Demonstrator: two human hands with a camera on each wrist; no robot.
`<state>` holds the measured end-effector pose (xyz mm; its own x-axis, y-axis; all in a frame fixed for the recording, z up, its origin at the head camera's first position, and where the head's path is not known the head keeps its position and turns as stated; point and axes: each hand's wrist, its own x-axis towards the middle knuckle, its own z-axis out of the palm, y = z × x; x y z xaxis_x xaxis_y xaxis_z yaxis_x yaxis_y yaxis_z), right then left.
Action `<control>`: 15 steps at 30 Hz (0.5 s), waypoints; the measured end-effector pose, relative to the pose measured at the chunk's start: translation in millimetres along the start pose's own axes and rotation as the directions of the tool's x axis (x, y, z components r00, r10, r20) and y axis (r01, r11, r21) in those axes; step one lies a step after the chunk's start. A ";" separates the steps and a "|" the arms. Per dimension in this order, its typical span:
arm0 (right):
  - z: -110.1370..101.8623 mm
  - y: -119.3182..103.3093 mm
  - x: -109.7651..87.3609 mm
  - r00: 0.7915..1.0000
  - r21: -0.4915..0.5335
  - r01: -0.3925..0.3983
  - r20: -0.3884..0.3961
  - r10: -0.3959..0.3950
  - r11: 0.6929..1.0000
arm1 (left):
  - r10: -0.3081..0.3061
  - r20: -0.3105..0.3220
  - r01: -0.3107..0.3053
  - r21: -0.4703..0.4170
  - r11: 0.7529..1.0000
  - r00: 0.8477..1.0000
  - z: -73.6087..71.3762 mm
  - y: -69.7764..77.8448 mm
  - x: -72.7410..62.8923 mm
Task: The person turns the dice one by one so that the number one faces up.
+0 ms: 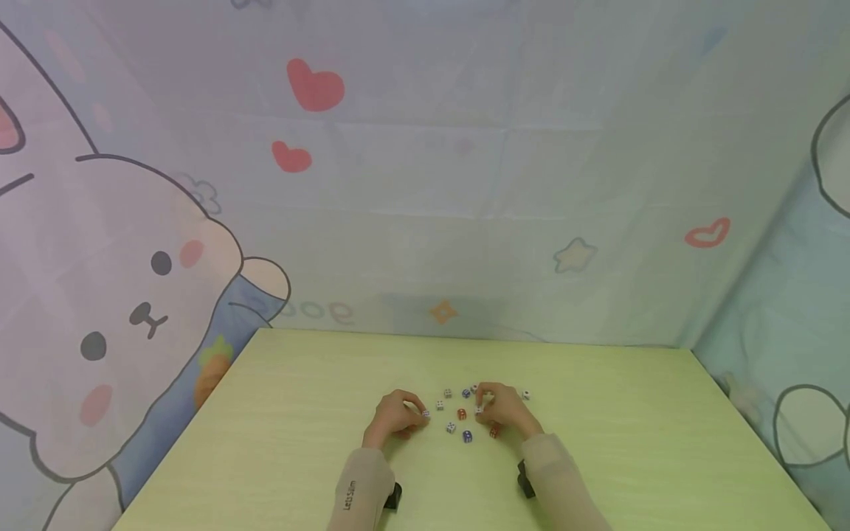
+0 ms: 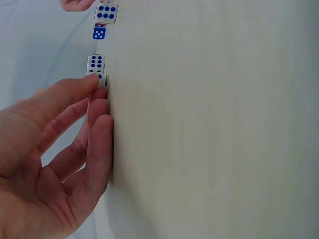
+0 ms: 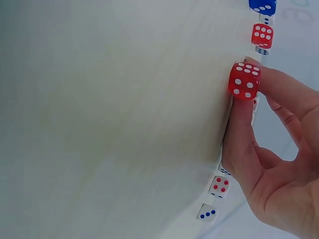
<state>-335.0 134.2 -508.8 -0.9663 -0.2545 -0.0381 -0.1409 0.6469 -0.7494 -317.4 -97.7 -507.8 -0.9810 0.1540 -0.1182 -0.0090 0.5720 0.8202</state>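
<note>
Near the middle of the table, my left hand [image 1: 396,414] pinches a white die [image 1: 426,414] between thumb and fingertips. Close up in the left wrist view, the thumb lies over this white die [image 2: 102,80], right beside another white die [image 2: 96,62] with blue pips. To the right of the group, my right hand [image 1: 502,407] holds a white die [image 1: 478,410] at its fingertips. A red die [image 1: 494,430] sits under the near side of that hand; in the right wrist view this red die [image 3: 244,81] overlaps the fingertips and hides what they hold.
Between the hands lie several loose dice: a red die [image 1: 462,414], a blue die [image 1: 468,436], another blue die [image 1: 466,393] and white dice such as one [image 1: 451,427]. A white die [image 1: 527,395] sits beyond the right hand. A printed cloth [image 1: 425,221] hangs behind the table [image 1: 279,457].
</note>
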 end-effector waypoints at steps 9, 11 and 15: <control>1.2 -4.4 -1.4 1.000 -0.008 -0.020 -0.006 0.020 1.000 | 0.000 0.001 0.000 -0.013 1.000 1.000 -0.4 -1.0 -0.1; 1.6 -4.3 -1.2 1.000 -0.008 -0.020 -0.007 0.020 1.000 | -0.001 0.003 0.001 -0.015 1.000 1.000 -0.3 -1.4 0.1; 1.9 -1.8 0.1 1.000 -0.007 -0.022 -0.003 0.022 1.000 | -0.012 0.008 0.012 -0.015 1.000 1.000 0.0 -1.5 1.1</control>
<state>-334.5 131.7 -508.7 -0.9697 -0.2383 -0.0528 -0.1210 0.6573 -0.7438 -318.5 -98.4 -509.1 -0.9793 0.1533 -0.1321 -0.0235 0.5621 0.8267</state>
